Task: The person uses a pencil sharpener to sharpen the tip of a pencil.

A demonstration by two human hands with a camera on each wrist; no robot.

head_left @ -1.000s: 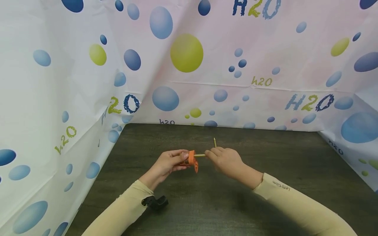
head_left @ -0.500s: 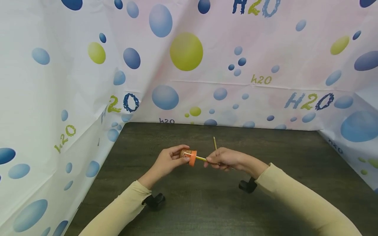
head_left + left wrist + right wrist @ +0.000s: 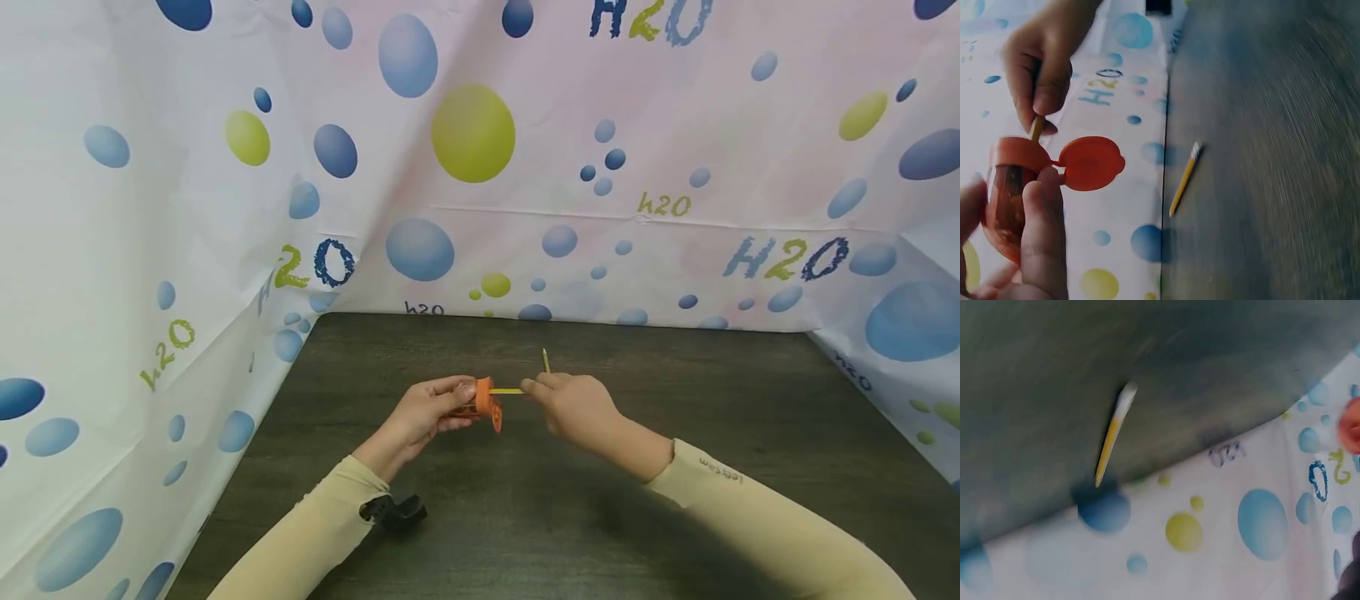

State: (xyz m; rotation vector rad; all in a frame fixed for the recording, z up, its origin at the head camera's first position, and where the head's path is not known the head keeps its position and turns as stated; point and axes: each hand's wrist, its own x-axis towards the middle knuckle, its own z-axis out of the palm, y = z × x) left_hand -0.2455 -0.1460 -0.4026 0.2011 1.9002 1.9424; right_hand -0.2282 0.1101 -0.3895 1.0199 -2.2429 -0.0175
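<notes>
My left hand (image 3: 420,417) holds a pencil sharpener (image 3: 1007,200) with a see-through orange-brown body and an orange top. Its round flip cap (image 3: 1092,164) hangs folded back from the rim, beside the thumb. A yellow pencil (image 3: 507,392) has one end in the sharpener's top, its tip hidden inside. My right hand (image 3: 577,414) grips this pencil a short way from the opening, back of the hand facing up, and covers its other end. Only blurred bits of the sharpener and hand enter the right wrist view at its right edge.
A second yellow pencil (image 3: 1112,437) with a pale end lies on the dark wooden table (image 3: 510,517), beyond my right hand. A white sheet with blue and green dots (image 3: 472,133) rises behind the table and along its sides.
My right hand has turned over from thumb side up to back up, as it was a second ago, still gripping the pencil. The sharpener has turned too, bringing its flip cap into sight again.
</notes>
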